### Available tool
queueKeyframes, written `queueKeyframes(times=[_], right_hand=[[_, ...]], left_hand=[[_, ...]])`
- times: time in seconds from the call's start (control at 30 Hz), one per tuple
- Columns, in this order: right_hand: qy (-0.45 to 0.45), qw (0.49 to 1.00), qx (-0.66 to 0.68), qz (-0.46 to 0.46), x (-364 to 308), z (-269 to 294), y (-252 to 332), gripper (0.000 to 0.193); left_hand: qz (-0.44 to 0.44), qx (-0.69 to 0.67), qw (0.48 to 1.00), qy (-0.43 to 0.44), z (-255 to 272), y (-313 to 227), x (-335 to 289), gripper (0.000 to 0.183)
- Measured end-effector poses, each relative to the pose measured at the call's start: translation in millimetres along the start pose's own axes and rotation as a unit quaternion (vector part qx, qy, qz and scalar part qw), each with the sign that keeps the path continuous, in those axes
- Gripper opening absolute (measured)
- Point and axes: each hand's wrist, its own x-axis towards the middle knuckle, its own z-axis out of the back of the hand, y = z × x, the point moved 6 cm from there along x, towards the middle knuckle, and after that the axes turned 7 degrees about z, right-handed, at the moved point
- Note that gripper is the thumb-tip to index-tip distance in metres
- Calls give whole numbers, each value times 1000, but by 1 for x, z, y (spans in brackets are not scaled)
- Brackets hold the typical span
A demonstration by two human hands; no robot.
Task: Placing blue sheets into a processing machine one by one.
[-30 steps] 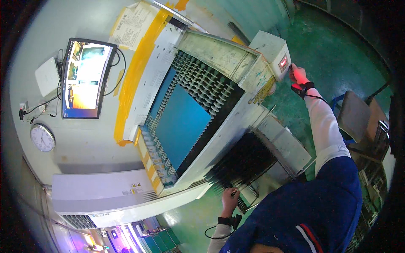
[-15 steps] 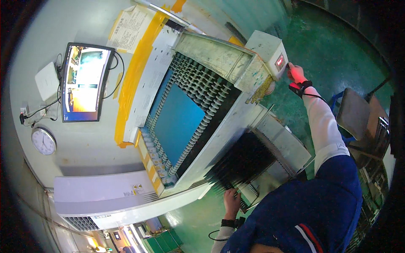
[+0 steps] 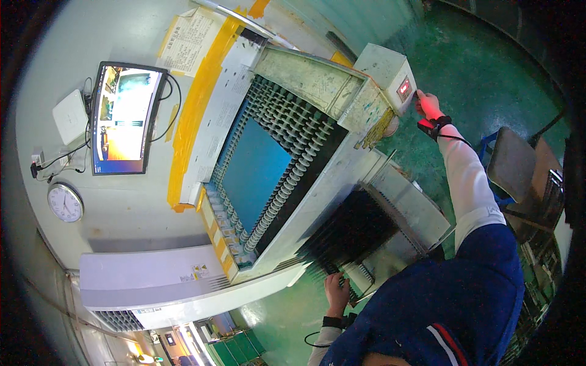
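My right hand (image 3: 430, 107) reaches out to the far right, fingers closed on a small dark knob (image 3: 417, 94) at the side of a pale control box (image 3: 383, 68) with a lit red display. Lower down, my left hand (image 3: 337, 295) is curled at the edge of a rack (image 3: 366, 277) holding a dense stack of dark, thin panels (image 3: 348, 232); its exact grip is partly hidden. In front of me a flat blue panel (image 3: 253, 174) lies on the rows of ringed rollers (image 3: 287, 116) of a conveyor machine.
A monitor (image 3: 125, 119), a round clock (image 3: 65, 202) and a white box (image 3: 70, 117) are on the wall. A white air-conditioner-like unit (image 3: 152, 280) stands beyond the machine's left end. To the right is a stool (image 3: 511, 163) on the green floor (image 3: 452, 55).
The blue panel has shifted slightly away from me across the rollers, baring more of the near rings. Both hands stay in place.
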Motion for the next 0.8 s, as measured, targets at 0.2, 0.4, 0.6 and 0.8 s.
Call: queueKeyframes(times=[0.2, 0.4, 0.6, 0.8], right_hand=[[-12, 1000, 2, 13, -15, -8, 10, 36], [18, 998, 63, 4, -10, -8, 6, 29], [15, 997, 72, -12, -13, -9, 7, 28], [16, 998, 62, -14, -25, -6, 16, 31]], left_hand=[[13, 7, 1000, -14, -3, 3, -1, 31], [-4, 22, 1000, -13, 0, -6, 2, 28], [-6, 18, 999, -45, 0, -9, 2, 27], [2, 1, 999, -39, -2, -3, -1, 26]])
